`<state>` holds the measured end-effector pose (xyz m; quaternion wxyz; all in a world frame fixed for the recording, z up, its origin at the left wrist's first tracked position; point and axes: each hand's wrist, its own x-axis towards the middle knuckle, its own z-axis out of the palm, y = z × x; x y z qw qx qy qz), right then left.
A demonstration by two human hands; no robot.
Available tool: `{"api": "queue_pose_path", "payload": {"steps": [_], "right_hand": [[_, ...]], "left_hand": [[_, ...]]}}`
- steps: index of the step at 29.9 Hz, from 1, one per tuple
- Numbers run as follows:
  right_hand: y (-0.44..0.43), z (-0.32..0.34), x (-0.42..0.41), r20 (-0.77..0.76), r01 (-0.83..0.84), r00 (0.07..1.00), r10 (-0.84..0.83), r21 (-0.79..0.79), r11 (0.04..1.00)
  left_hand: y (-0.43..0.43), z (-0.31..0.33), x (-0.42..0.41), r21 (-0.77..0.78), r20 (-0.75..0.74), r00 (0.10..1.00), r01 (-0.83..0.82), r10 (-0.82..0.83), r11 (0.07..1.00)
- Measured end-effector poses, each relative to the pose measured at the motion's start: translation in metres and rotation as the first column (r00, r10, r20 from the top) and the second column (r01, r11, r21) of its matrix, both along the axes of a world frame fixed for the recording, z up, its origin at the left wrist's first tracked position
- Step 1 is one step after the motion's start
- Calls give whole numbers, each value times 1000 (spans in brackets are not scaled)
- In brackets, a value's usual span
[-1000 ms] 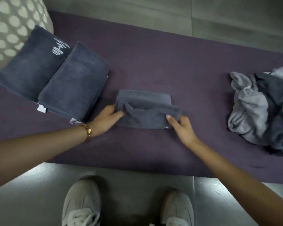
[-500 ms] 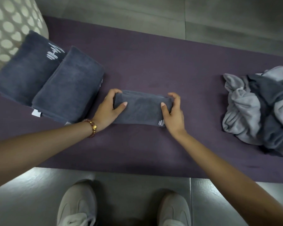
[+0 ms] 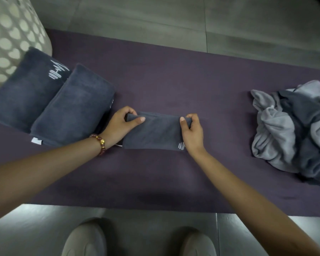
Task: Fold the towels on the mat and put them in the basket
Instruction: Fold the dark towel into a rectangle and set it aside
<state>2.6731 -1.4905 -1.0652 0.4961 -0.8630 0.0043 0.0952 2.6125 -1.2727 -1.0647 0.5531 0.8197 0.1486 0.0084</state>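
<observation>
Towel (image 3: 153, 133): folded small, middle of the mat (image 3: 174, 80), toward its near edge.
Left hand (image 3: 118, 124): pinching the towel's left end.
Right hand (image 3: 192, 132): pinching its right end.
Basket (image 3: 11, 39): far left corner — folded stack (image 3: 72, 108) beside it.
Heap (image 3: 288, 130): crumpled, right edge.

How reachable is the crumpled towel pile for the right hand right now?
Probably not yet: the right hand grips the small folded towel, as does the left hand. Bare mat lies between it and the crumpled pile, so once freed, likely yes.
</observation>
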Motion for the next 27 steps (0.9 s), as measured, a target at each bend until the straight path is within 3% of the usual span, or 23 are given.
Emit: {"api": "queue_pose_path", "payload": {"steps": [7,12,15,19,23,27], "right_hand": [[-7,-7,7,-48,-32,998,32,6,999],[-8,-6,3,3,-69,998,69,-13,998],[-11,-7,0,-34,-62,997,63,28,998],[-11,-7,-4,-2,-27,1000,27,22,999],[-9,-2,-20,84,29,996,-27,-22,999],[-3,5,-15,49,55,997,-52,-72,996]], "left_hand": [[20,7,14,158,-156,945,313,-289,937],[27,16,23,130,-120,933,354,-340,926],[28,16,26,-15,-152,929,338,-336,941],[24,15,26,-48,-170,953,245,-250,968],[14,11,18,88,-171,972,179,-162,980],[1,8,13,283,-140,989,93,-55,955]]}}
